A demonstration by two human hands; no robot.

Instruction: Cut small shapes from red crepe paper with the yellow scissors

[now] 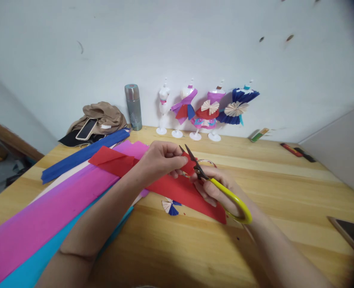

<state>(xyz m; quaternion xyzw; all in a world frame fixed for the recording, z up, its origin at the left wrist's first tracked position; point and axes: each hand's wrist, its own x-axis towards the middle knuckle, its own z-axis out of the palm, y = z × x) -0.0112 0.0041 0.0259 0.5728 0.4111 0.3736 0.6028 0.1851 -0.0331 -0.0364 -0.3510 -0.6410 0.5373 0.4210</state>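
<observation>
Between the thumb and fingers of my left hand (pixel 166 157) is a small piece of red paper (pixel 189 164). My right hand (pixel 215 186) grips yellow-handled scissors (pixel 229 196), whose dark blades point up and away, slightly apart, at the edge of that piece. Below both hands a long red paper strip (pixel 191 196) lies slantwise across the table, its far left end folded. A small pleated fan (pixel 171 207) in cream and blue lies just in front of the strip. Behind the scissors, a ring-shaped item (pixel 207 163) is partly hidden.
Purple (pixel 66 204), blue (pixel 87 154) and turquoise paper (pixel 54 248) cover the left side. Several small mannequins (pixel 185 108) in paper outfits stand along the wall, beside a thermos (pixel 134 107). A phone (pixel 87 129) rests on brown cloth (pixel 108 116). A glue stick (pixel 259 135) lies back right.
</observation>
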